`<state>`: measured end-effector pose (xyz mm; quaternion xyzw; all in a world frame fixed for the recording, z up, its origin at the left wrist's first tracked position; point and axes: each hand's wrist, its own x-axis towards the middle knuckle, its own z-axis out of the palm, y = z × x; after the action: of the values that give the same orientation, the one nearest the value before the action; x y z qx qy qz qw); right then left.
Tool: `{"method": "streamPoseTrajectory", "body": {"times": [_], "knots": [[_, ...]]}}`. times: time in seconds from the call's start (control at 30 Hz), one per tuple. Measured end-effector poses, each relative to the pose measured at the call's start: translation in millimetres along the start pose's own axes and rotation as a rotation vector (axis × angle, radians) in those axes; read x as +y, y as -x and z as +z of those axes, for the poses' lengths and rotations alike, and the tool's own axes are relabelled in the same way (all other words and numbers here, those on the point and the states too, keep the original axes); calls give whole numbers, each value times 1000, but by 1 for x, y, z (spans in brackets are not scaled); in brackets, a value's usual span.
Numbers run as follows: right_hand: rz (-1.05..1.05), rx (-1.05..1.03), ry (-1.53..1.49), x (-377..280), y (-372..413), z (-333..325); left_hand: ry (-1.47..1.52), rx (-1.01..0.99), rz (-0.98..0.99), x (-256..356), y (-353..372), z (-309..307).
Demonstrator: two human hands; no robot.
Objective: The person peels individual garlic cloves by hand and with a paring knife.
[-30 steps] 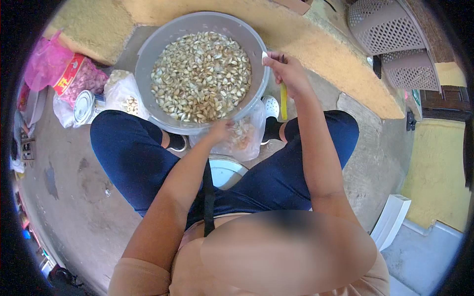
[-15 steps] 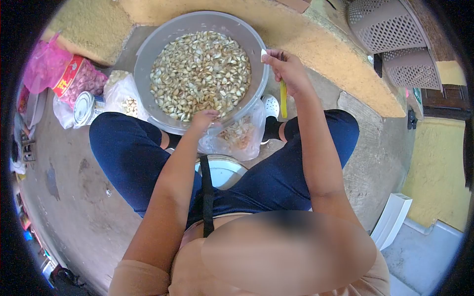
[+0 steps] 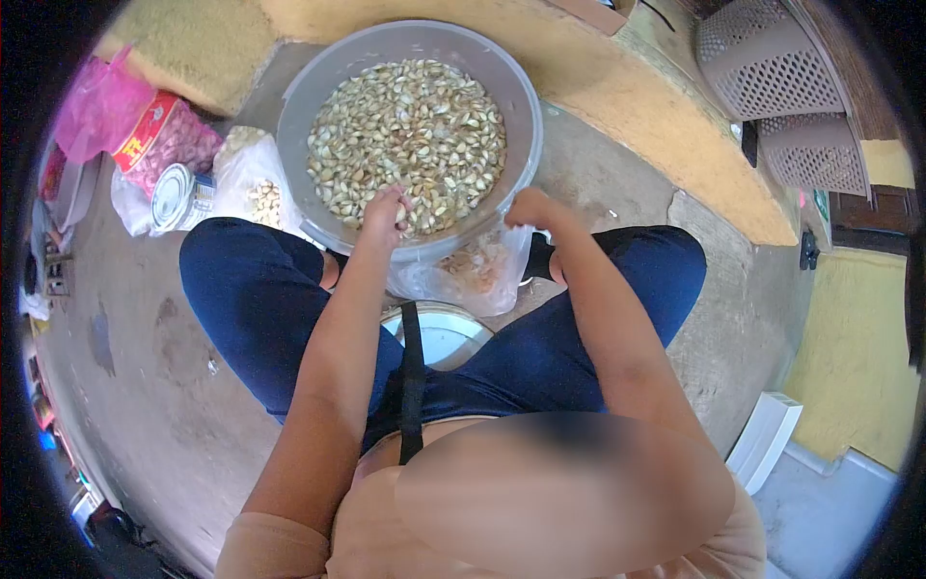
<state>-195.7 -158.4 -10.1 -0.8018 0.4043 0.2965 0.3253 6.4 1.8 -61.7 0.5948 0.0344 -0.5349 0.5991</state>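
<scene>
A large grey basin point(image 3: 294, 106) holds many pale garlic cloves point(image 3: 405, 135). Over its near edge, my left hand point(image 3: 388, 214) reaches in among the cloves, its fingers drawn together; what they hold is too small to name. At the basin's right rim is my right hand point(image 3: 532, 210), its fingers curled downward beside a clear plastic bag point(image 3: 497, 294) with peelings inside. Whatever the right fingers hold is hidden. The yellow-handled tool is not visible now.
At the left stand a pink net sack point(image 3: 178, 154), a can point(image 3: 174, 198) and a white bag with cloves point(image 3: 260, 198). A white-lidded container point(image 3: 449, 338) sits between my legs. Perforated baskets point(image 3: 772, 68) are at the upper right.
My right hand has moved down and left to the basin's rim; the white piece and the yellow tool it held no longer show. My left hand has shifted slightly left and up.
</scene>
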Motion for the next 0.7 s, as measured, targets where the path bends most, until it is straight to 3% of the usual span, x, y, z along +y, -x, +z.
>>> {"method": "streamPoseTrajectory", "body": {"times": [0.03,0.13,0.23,0.3,0.33,0.37,0.43,0.47,0.57,0.67,0.7], "knots": [[-13,-49,107,2,-12,17,24,5,-17,-3,-3,-3],[-26,-53,-59,-18,-9,37,92,176,-114,-10,0,-14],[-190,85,223,-51,-18,32,228,238,-133,-24,-7,-34],[-230,250,46,-82,-29,29,257,221,-172,-33,-17,-43],[-351,328,72,-88,-72,47,272,212,-191,-35,-19,-44],[-483,362,39,-123,-55,26,282,184,-212,-34,-17,-42],[-473,256,-351,-185,-40,1,303,129,-252,-28,-7,-34],[-647,283,-415,-210,-18,-17,310,42,-199,-29,-10,-31],[-660,359,-381,-262,-3,-33,304,-87,-68,-46,-38,-37],[-696,322,-383,-271,13,-47,307,-28,-13,-49,-56,-36],[-705,322,-375,-261,16,-51,347,-44,2,-19,-18,-21]]}}
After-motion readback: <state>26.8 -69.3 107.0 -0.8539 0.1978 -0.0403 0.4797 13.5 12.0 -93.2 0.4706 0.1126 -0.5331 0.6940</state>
